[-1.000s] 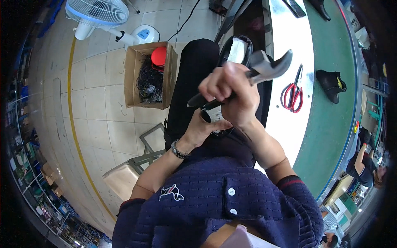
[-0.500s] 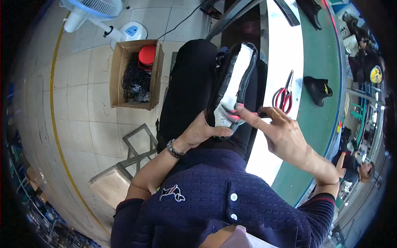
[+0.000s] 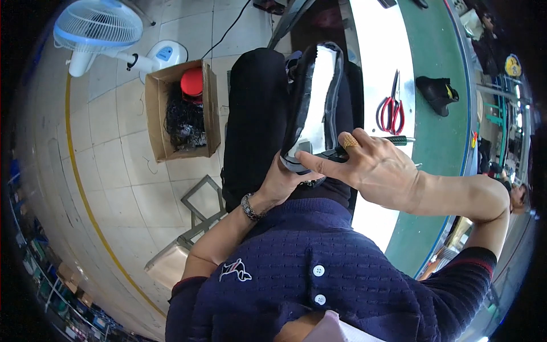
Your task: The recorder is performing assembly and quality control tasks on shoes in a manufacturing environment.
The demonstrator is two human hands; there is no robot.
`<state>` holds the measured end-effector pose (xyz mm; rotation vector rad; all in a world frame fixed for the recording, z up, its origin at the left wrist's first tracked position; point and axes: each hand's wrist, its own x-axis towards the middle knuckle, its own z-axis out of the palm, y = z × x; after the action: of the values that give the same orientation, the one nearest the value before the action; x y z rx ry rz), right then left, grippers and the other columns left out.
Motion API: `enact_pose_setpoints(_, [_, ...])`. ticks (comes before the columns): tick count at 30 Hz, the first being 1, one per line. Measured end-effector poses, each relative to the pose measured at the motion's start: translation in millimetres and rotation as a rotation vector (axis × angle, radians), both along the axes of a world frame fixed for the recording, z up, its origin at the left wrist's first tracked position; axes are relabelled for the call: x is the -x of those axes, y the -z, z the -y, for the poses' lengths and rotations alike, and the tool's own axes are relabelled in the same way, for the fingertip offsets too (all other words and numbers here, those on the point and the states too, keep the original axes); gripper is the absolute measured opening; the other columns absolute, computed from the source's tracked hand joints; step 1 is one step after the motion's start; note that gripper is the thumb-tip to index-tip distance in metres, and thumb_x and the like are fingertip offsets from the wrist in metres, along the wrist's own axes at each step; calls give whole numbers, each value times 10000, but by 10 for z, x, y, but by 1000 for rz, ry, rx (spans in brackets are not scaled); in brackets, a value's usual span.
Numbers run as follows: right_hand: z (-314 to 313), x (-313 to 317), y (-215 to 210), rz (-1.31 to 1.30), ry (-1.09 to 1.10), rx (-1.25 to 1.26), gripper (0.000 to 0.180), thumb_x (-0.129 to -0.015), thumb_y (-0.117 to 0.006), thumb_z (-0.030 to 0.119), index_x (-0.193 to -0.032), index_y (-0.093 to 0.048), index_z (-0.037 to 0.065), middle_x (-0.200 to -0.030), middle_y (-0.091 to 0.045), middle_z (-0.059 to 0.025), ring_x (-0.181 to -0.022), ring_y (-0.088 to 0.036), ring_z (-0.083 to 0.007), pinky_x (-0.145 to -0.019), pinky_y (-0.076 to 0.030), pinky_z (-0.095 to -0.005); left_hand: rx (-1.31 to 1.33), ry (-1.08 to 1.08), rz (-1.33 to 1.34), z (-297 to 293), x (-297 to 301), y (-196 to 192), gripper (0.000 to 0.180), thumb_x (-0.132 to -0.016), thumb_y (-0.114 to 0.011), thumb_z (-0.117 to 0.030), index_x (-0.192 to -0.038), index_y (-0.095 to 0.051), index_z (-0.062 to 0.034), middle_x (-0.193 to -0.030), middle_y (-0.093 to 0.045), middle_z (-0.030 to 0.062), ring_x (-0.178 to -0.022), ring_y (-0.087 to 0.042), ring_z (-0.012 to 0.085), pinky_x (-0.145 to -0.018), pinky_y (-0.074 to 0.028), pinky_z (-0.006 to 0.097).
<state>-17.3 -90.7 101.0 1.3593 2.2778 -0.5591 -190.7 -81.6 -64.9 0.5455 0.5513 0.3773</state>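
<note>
A black boot (image 3: pixel 302 102) lies sole-side up over my lap, its white bottom strip edged by folded black material. My left hand (image 3: pixel 280 181) is closed around its near end, thumb across the edge. Over that end is my right hand (image 3: pixel 379 168), index finger stretched onto a small grey piece (image 3: pixel 306 147) and other fingers curled. Something dark shows under those fingers. Beyond my right knuckles a dark ridged handle (image 3: pixel 400 139) sticks out; whether it belongs to the thing in my grip, I cannot tell. Red-handled scissors (image 3: pixel 392 111) rest on the white bench, points away.
The white bench (image 3: pixel 380 45) runs along my right, beside a green conveyor belt (image 3: pixel 424 165) carrying a black ankle boot (image 3: pixel 437 96). To my left are a cardboard box (image 3: pixel 213 108) with dark scraps and a red-lidded jar, a fan (image 3: pixel 98 28), and a metal-framed stool (image 3: pixel 171 262).
My right hand has come left over the near end of the boot, its elbow swung outward. The blurred pinkish-red thing at its fingers no longer shows. The whole view has shifted slightly.
</note>
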Motion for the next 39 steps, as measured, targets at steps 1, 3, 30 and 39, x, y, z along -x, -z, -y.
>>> enact_pose_setpoints(1, [11,-4,7,-11,4,-19,613,-904,-519,96,-1463,-343,278,-1027,-594,-218,-917,-617,-277,-700,-583,-350,-7,13,4,-12,-9,-10,353,-774,-760,4,-1086,-597,-17,-1021,-643,44,-941,-625,132,-865,-532,283])
enact_pose_setpoints(3, [23,-54,-3,1,28,-40,610,-909,-517,100,-1465,-337,277,-1023,-601,-210,-915,-621,-272,-703,-579,-354,56,21,62,-47,-28,-52,331,-772,-752,23,-1069,-609,-17,-1001,-653,49,-926,-631,124,-848,-535,276])
enact_pose_setpoints(30, [138,-461,372,-320,176,-49,869,-766,-639,-33,-1407,-358,484,-687,-563,-67,-542,-575,-147,-430,-511,-280,345,85,370,-99,-2,223,723,-929,-507,-524,-1403,-378,6,-1374,-491,140,-1290,-459,248,-1103,-332,412])
enact_pose_setpoints(39, [337,-450,323,-287,161,-179,836,-755,-616,-58,-1397,-415,439,-677,-582,-75,-514,-563,-154,-424,-498,-286,298,-12,269,-51,-143,4,571,-958,-490,-486,-1330,-490,-53,-1251,-586,83,-1179,-545,199,-1042,-402,373])
